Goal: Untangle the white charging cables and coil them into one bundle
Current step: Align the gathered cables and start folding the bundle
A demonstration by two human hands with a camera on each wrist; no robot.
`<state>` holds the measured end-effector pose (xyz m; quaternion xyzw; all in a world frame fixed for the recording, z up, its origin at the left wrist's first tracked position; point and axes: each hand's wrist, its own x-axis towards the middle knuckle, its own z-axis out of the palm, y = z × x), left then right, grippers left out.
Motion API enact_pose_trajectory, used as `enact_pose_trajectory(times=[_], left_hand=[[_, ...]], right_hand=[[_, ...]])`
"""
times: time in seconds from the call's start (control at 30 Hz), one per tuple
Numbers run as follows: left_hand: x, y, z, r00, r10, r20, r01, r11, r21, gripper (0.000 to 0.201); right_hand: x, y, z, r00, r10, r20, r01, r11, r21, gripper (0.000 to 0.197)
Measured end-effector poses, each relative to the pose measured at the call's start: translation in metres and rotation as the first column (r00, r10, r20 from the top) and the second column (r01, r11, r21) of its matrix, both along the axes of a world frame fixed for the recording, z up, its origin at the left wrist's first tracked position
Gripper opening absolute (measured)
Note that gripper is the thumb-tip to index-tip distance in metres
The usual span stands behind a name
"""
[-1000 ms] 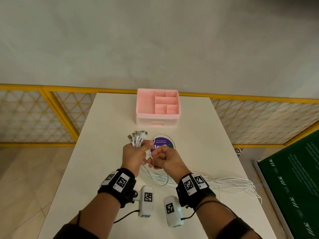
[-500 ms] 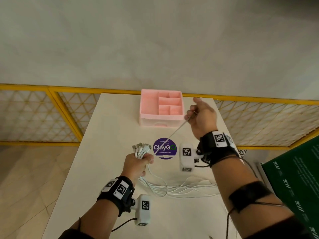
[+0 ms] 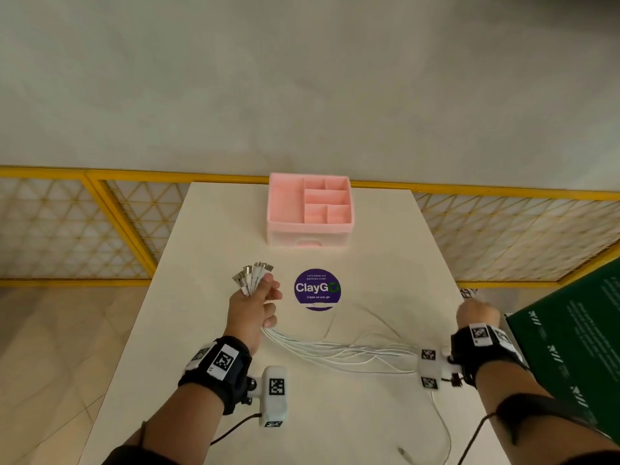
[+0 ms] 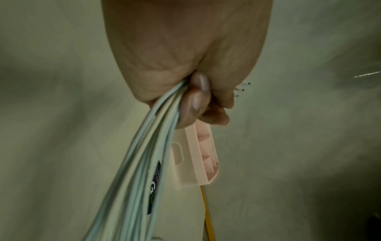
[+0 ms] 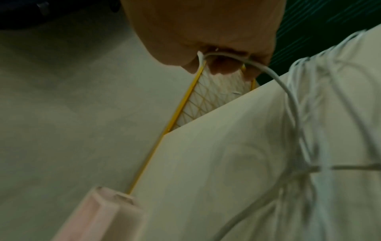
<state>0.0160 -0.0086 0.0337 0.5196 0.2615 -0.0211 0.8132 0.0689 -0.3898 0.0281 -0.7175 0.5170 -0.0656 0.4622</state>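
My left hand (image 3: 255, 305) grips several white charging cables just below their plugs (image 3: 252, 276), which fan out above the fist. In the left wrist view the cable strands (image 4: 144, 163) run down out of the curled fingers (image 4: 194, 101). The loose white cables (image 3: 352, 355) trail rightward across the white table (image 3: 369, 229). My right hand (image 3: 478, 313) is at the table's right edge and pinches a single white cable (image 5: 274, 76), which loops back from its fingertips over the table. One cable end (image 3: 404, 453) lies near the front edge.
A pink compartment organiser (image 3: 309, 209) stands at the far middle of the table. A round purple ClayGo sticker (image 3: 317, 289) lies between it and my hands. A yellow mesh railing (image 3: 67, 223) runs behind the table. A dark green board (image 3: 577, 357) stands on the right.
My right hand, which rose towards the organiser drawing one cable out of the left fist, has swung down to the table's right edge. The left hand kept its grip on the plugs.
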Motion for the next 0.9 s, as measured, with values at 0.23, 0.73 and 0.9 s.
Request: enact_pose_trajectory(times=[0.23, 0.73, 0.9], left_hand=[[0.002, -0.009, 0.014, 0.999, -0.019, 0.051, 0.021, 0.999, -0.042, 0.036], [0.004, 0.008, 0.025, 0.981, -0.086, 0.171, 0.07, 0.993, 0.096, 0.013], [0.007, 0.017, 0.028, 0.974, -0.02, 0.227, -0.019, 0.985, 0.169, 0.027]], right_hand=[[-0.029, 0.076, 0.003, 0.871, 0.492, 0.012, -0.481, 0.856, -0.191, 0.074], [-0.075, 0.247, -0.009, -0.049, 0.996, -0.078, -0.955, -0.07, -0.289, 0.034], [-0.079, 0.245, -0.01, -0.094, 0.99, -0.104, -0.954, -0.119, -0.276, 0.036]])
